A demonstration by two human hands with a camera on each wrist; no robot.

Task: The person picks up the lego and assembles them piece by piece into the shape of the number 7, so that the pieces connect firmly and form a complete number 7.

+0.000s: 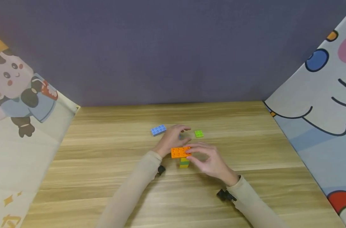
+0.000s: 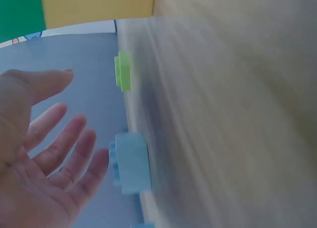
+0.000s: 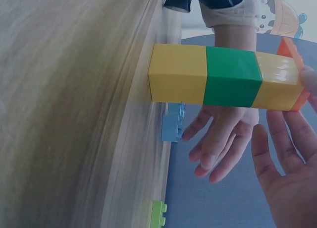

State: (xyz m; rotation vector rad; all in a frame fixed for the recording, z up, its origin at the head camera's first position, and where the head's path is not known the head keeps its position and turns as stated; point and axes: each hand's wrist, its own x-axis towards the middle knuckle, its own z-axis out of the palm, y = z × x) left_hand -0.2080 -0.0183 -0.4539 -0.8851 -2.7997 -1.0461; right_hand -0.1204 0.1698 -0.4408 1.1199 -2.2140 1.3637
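We are seeing a wooden tabletop [image 1: 76,177] spreading under both hands, its far edge running well beyond them against a dark back panel [image 1: 173,53]. Printed side panels [image 1: 321,133] are bounding it, well apart from either hand; we are finding wide stretches of wood lying to the left of the left hand and to the right of the right hand.

We are recording the right hand [image 1: 208,160] angling inward and away from its sleeve, its grip narrowed, thumb and fingers pinching an orange plate [image 1: 177,153] by its right end. The left hand [image 1: 172,136] is extending past the left side of a block tower [image 1: 184,163] and turning rightward behind it; it is hanging wide, thumb parted from loosely bent fingers.

The tower is standing upright just left of the right hand, stacking yellow, green, yellow. The orange plate is meeting its top, overhanging toward the left wrist; we cannot tell whether it is seated.

We are noting a blue brick [image 1: 158,130] lying just left of the left hand, and a second, mostly hidden blue block [image 1: 180,136] showing between its thumb and fingers. A small lime plate [image 1: 199,133] is lying just right of the left fingertips, beyond the right hand.
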